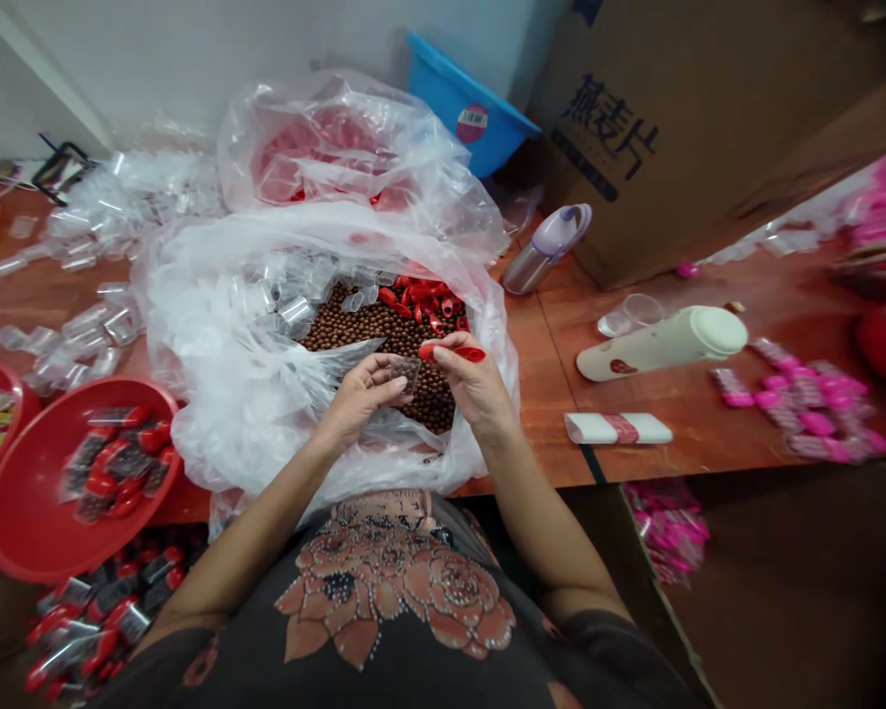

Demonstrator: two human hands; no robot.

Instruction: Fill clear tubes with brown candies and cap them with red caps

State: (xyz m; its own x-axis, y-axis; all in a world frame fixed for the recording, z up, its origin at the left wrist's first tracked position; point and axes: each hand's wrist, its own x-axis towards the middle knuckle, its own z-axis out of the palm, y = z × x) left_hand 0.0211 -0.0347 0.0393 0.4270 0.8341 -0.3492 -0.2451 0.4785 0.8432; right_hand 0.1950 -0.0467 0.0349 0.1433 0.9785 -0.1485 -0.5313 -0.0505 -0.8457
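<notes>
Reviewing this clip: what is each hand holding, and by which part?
The left hand holds a small clear plastic cup by its side, against the fingers. The right hand pinches a red plastic piece by one end.

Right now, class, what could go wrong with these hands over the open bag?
The small clear cup in the left hand could slip into the brown balls just below. The red piece pinched in the right hand could drop and get lost among the similar red pieces nearby.

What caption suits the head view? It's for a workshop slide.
Left hand holds a clear cup, right hand a red plastic piece, above a plastic bag of brown beads.
</notes>
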